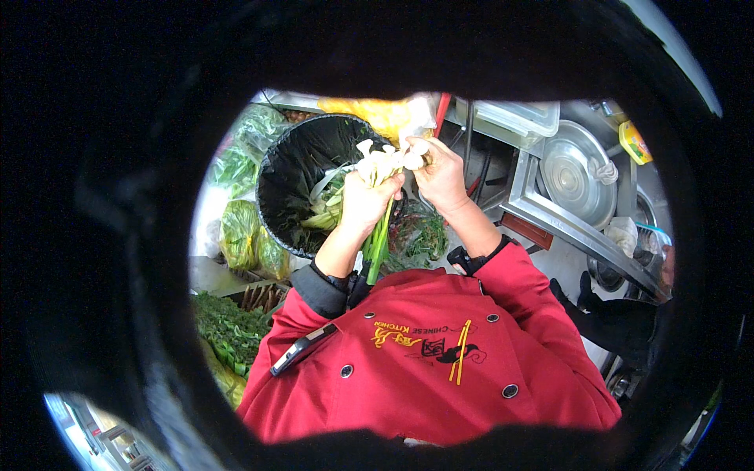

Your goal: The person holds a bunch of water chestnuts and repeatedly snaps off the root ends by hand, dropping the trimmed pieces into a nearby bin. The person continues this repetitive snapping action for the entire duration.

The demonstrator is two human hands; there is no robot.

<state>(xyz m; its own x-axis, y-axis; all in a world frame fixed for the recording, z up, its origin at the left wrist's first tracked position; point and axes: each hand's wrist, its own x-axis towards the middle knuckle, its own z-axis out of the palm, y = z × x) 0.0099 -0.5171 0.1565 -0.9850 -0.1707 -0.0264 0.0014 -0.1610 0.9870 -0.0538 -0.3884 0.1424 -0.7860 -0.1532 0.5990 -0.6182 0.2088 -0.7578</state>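
A bunch of scallions [383, 168] with white bulb ends is held in my left hand [364, 203], bulbs pointing away from me. Their green stalks [377, 250] hang below the fist towards my chest. The fingers of my right hand [440, 173] close around a white bulb at the right side of the bunch; glare hides the exact grip. Below and left of both hands stands a round bin [288, 171] lined with a black bag. Pale leaves and vegetable trimmings [325, 212] lie inside it, partly covered by my left hand.
Bagged greens [240, 232] and loose leafy greens [227, 327] lie on the left. More greens [429, 238] sit in clear plastic beyond my chest. On the right, a metal counter [565, 218] carries a large steel basin [574, 171]. A person's dark-clothed legs [618, 324] are at lower right.
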